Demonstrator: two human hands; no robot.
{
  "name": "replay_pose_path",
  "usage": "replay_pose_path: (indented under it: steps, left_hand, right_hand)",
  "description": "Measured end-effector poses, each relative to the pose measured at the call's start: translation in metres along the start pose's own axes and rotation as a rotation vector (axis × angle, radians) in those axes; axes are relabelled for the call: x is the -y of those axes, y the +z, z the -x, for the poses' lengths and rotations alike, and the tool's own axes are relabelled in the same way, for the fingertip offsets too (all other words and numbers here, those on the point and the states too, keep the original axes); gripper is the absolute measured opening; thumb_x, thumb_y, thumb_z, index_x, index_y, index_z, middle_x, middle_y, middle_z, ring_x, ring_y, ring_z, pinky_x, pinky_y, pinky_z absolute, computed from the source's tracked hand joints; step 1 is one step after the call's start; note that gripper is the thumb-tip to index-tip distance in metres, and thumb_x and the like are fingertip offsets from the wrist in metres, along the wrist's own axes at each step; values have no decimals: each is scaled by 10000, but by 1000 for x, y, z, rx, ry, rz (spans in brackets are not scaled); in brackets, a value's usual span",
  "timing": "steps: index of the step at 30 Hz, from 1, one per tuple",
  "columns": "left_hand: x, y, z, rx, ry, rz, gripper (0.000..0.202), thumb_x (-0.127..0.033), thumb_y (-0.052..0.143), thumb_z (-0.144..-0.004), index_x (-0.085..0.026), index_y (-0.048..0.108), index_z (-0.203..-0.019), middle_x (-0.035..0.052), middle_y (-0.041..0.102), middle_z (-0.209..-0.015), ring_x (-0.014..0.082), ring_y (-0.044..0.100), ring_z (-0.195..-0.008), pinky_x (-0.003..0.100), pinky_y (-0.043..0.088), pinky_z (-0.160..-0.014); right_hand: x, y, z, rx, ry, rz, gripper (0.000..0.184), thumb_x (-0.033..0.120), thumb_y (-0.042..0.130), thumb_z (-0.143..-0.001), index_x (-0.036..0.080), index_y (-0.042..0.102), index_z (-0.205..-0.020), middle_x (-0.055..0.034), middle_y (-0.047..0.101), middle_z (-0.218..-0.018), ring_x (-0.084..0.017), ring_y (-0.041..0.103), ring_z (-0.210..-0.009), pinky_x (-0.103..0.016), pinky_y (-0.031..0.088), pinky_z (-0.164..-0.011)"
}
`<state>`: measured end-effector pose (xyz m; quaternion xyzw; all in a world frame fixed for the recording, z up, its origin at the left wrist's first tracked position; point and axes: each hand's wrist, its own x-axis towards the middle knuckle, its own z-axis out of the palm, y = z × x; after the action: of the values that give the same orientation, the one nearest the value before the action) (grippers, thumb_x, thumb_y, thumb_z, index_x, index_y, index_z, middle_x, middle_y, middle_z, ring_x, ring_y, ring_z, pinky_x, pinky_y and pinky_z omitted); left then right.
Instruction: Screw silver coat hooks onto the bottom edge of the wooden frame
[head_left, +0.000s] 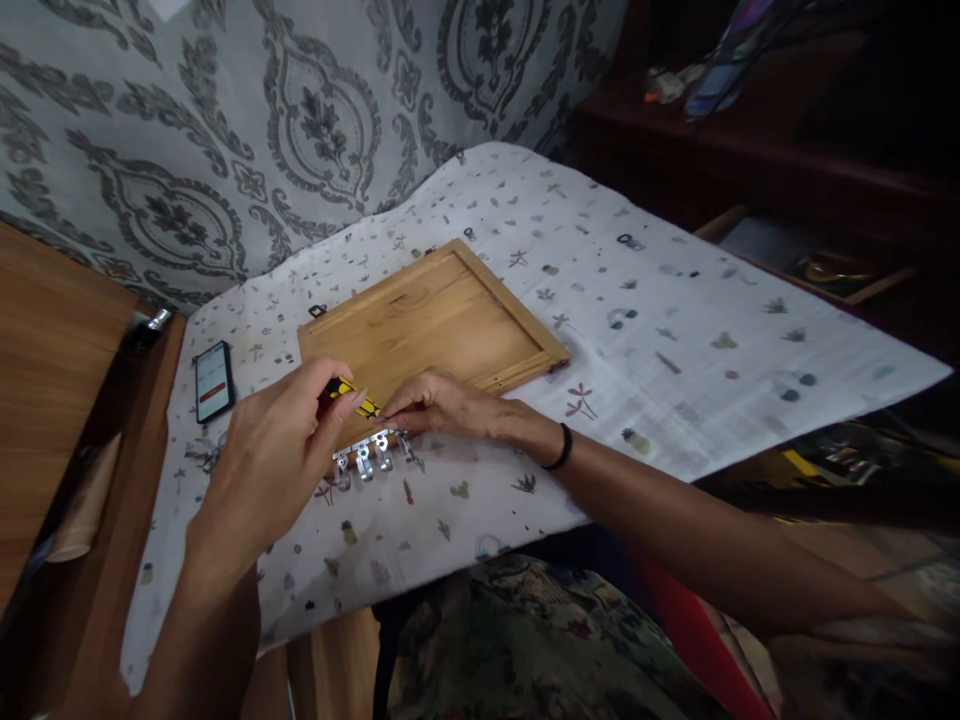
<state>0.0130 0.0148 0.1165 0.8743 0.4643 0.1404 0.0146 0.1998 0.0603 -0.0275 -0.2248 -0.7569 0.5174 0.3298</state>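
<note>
A wooden framed panel [431, 320] lies flat on a patterned white cloth [675, 350]. Along its near edge sits a row of small metal hooks [367, 455]. My left hand [274, 455] is closed round a yellow and black tool [352, 395], its tip at the panel's near edge. My right hand [442, 405], with a black band on the wrist, rests on the same edge just right of the tool, fingers pressed together over the hooks' upper part. What lies under those fingertips is hidden.
A phone [214, 380] with a lit screen lies on the cloth left of the panel. Small dark metal fittings [630, 241] lie scattered beyond it. A wooden cabinet [52, 360] stands at left, dark furniture [787, 150] at the back right.
</note>
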Motion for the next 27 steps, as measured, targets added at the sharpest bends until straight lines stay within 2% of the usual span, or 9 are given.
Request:
replay_pose_path:
  steps: [4,6,9,10,14,17,20,24,27]
  left_hand:
    - [0,1,0,-2,5,30,140,-323,527,-1009,-229,613,-953,-43,620,-716,134,548,-588,275,394,-590]
    - [1,3,1,-19,-1,55,142,-324,528,-1014,-225,619,-968,-25,659,-790,143,587,-651,280,423,-625]
    - [1,8,5,-66,-16,104,162,-335,521,-1029,-218,630,-1009,7,695,-906,160,629,-758,291,463,-688]
    - [1,10,6,-81,-23,121,171,-340,518,-1035,-214,633,-1019,16,698,-930,164,636,-787,293,470,-704]
    - [0,17,11,-130,-51,164,197,-354,510,-1043,-208,640,-1029,36,686,-958,183,640,-843,303,476,-715]
    - [0,19,10,-148,-48,175,193,-342,511,-1037,-210,649,-1011,34,672,-933,185,623,-819,303,479,-708]
    - [1,17,7,-142,-10,185,202,-316,492,-1037,-210,658,-992,30,665,-902,188,616,-817,309,483,-728]
    - [5,17,4,-126,-4,192,211,-317,487,-1039,-207,663,-1004,36,677,-909,188,623,-824,315,488,-749]
    - [7,20,5,-148,-53,218,201,-357,523,-1022,-206,653,-996,31,690,-912,174,613,-772,297,485,-709]
  right_hand:
    - [6,-2,2,20,11,35,315,366,616,-986,133,750,-820,15,620,-674,-99,499,-621,-233,353,-587]
    - [12,-4,4,-32,50,17,307,416,642,-968,139,772,-945,-2,670,-762,-105,516,-638,-230,373,-587]
    - [25,-4,7,-202,90,-67,418,474,614,-981,153,735,-1220,-63,737,-1007,-119,557,-690,-237,413,-602]
    - [30,-3,6,-238,84,-97,438,482,593,-994,155,720,-1256,-67,735,-1023,-116,547,-683,-236,409,-596]
    - [44,-1,2,-168,38,-138,396,464,566,-1016,134,731,-1160,15,594,-728,-80,381,-540,-218,292,-495]
    - [54,-2,-2,-141,15,-120,334,410,568,-1020,131,722,-1122,55,475,-650,-71,311,-516,-217,244,-470]
    - [60,-6,-6,-148,-3,-130,291,379,600,-1002,130,731,-1074,34,536,-703,-82,387,-581,-217,300,-519]
    - [58,-11,-10,-131,-51,-132,280,381,654,-963,130,754,-1037,-18,681,-860,-124,551,-759,-255,446,-713]
    - [53,-13,-12,-123,-70,-107,286,391,669,-946,130,756,-1028,-23,698,-879,-136,572,-781,-270,458,-747]
